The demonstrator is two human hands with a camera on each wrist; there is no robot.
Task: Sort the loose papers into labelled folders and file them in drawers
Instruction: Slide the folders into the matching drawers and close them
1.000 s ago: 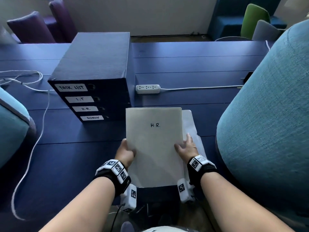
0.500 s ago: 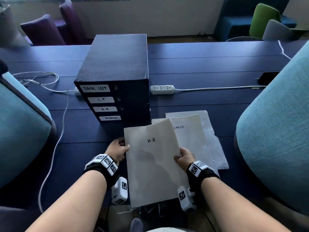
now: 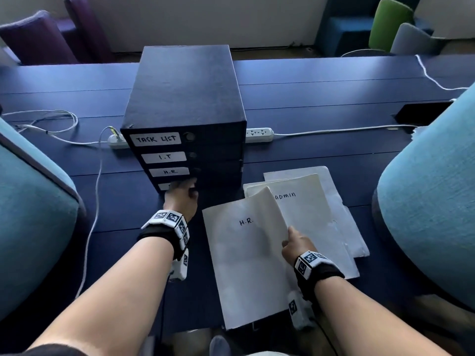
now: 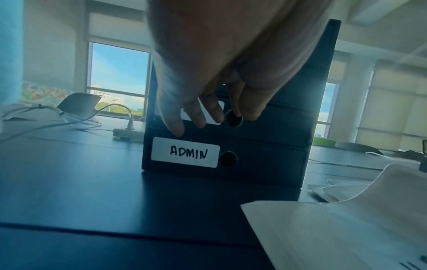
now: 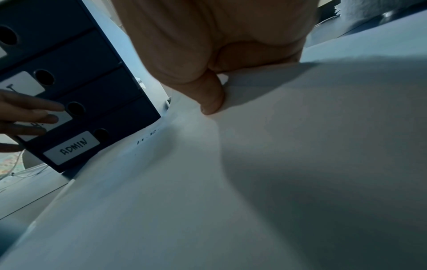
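Right hand (image 3: 298,244) pinching the right edge of the H.R. folder (image 3: 246,255), thumb (image 5: 211,95) on top, the other fingers hidden beneath the sheet. Folder held tilted, its near end over the edge of the surface (image 3: 321,119), far corner lifted above the ADMIN folder (image 3: 308,217). Light, thin and floppy by the look of the dip under the thumb; likely to sag or spill its contents if held at one edge only. Better supported from below near the middle, or taken at both long edges, and kept level on the way in.

Left hand (image 3: 181,199) well to the left of the right one, at the front of the drawer unit (image 3: 185,98), fingers (image 4: 196,115) extended and loose, holding nothing, fingertips at the finger hole (image 4: 233,118) of the H.R. drawer (image 3: 195,172). Not clear whether a fingertip is yet hooked in. Drawer shut; must come out before the folder can go in.

Beyond the right hand, the ADMIN folder and more papers (image 3: 341,227) lie overlapped just beside the unit; lifted corner could snag them. Behind the unit, a power strip (image 3: 259,134) and white cables (image 3: 51,124). Teal chairs (image 3: 431,201) close on both sides, narrowing elbow room.
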